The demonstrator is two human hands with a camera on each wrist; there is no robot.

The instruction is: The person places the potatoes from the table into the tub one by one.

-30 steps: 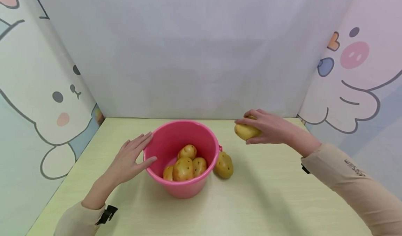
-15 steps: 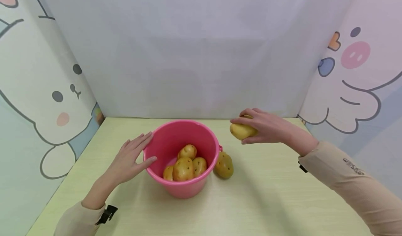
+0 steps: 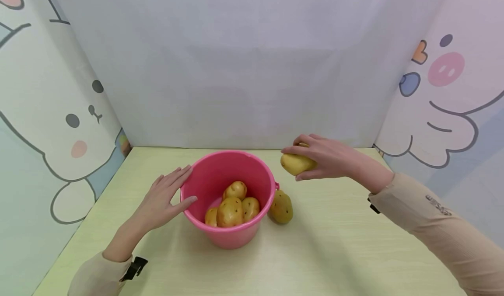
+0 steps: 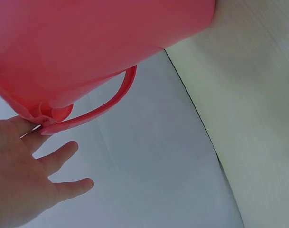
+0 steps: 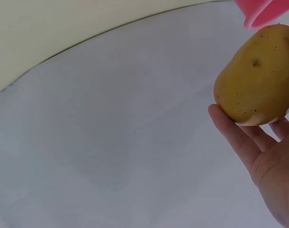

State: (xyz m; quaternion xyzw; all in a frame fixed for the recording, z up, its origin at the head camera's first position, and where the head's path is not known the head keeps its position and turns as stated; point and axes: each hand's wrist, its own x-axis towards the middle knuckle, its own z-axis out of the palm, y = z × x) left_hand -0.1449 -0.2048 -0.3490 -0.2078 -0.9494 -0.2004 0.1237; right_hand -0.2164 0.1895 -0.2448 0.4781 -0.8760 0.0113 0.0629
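My right hand (image 3: 324, 156) grips a yellow potato (image 3: 296, 164) above the table, to the right of a pink bucket (image 3: 241, 238). In the right wrist view the potato (image 5: 258, 78) is held between fingers and thumb. Several potatoes (image 3: 229, 212) lie inside the bucket. One more potato (image 3: 281, 207) rests on the table against the bucket's right side. My left hand (image 3: 159, 202) touches the bucket's left rim, fingers spread and mostly straight. The left wrist view shows the bucket's handle (image 4: 104, 108) hanging down beside those fingers.
The pale wooden table (image 3: 334, 243) ends at a white cloth wall (image 3: 252, 90) behind the bucket. Side panels with cartoon animals, a left panel (image 3: 35, 125) and a right panel (image 3: 445, 112), flank it.
My right hand has moved left with the potato, nearer to the bucket. The left hand, the bucket and the other potatoes have stayed where they were.
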